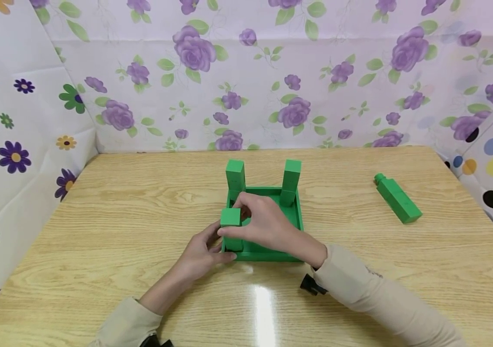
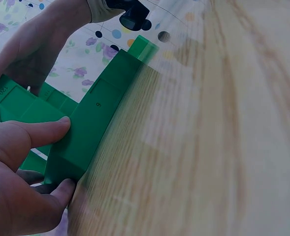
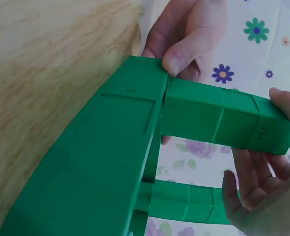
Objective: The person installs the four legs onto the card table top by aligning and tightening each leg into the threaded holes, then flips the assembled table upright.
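Observation:
A square green tray point(image 1: 268, 258) with low walls lies on the table. A square green post point(image 1: 231, 218) stands upright at its front left corner. My right hand point(image 1: 268, 224) holds this post near its top, between thumb and fingers. At the same corner my left hand point(image 1: 196, 255) grips the tray wall; its thumb point(image 2: 48, 132) lies on the tray edge in the left wrist view. Two more green posts rise from the back corners, a left one point(image 1: 236, 176) and a right one point(image 1: 291, 180). The right wrist view shows the held post point(image 3: 209, 113) meeting the tray point(image 3: 95, 142).
A loose green post point(image 1: 397, 198) with a threaded knob at one end lies on the table to the right. Wood-grain table point(image 1: 151, 193) surrounds the tray. A flowered cloth point(image 1: 212, 96) hangs behind, with patterned cloth at both sides.

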A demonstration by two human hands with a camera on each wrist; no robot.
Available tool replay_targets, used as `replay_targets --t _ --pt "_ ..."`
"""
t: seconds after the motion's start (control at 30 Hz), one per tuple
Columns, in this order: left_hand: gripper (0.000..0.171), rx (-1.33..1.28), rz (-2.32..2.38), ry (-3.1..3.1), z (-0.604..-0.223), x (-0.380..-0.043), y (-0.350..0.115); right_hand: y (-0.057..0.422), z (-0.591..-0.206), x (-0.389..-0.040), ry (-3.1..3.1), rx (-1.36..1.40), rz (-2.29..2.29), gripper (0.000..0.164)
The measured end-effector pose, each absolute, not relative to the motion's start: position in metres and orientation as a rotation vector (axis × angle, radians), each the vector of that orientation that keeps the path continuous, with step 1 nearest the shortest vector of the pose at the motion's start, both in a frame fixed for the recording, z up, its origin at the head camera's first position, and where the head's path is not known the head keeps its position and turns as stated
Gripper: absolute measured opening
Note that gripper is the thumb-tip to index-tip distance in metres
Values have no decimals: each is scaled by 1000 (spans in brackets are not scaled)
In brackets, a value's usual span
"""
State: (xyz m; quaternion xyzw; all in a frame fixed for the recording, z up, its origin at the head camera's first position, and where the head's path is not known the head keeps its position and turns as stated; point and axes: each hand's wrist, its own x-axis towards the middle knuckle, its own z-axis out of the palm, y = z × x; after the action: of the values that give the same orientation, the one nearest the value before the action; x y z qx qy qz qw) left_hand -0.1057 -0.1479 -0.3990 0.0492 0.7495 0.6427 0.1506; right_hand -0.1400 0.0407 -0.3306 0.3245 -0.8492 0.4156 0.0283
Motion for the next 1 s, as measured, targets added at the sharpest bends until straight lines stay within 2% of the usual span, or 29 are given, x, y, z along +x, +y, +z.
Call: replay_targets --t 0.23,0.53,0.73,1.0 --pt "80 158 1851 2143 -400 -105 -149 52 -329 -147 -2718 1226 1408 60" --pt "79 160 1851 2147 -399 -106 -149 68 -327 -174 -2604 1624 2013 58" --pt "79 164 1852 2149 -399 -106 -149 66 -328 -177 -2586 1629 2086 57" --pt "77 183 1862 2127 -399 -106 -151 61 -325 -172 -2688 1503 1835 57"
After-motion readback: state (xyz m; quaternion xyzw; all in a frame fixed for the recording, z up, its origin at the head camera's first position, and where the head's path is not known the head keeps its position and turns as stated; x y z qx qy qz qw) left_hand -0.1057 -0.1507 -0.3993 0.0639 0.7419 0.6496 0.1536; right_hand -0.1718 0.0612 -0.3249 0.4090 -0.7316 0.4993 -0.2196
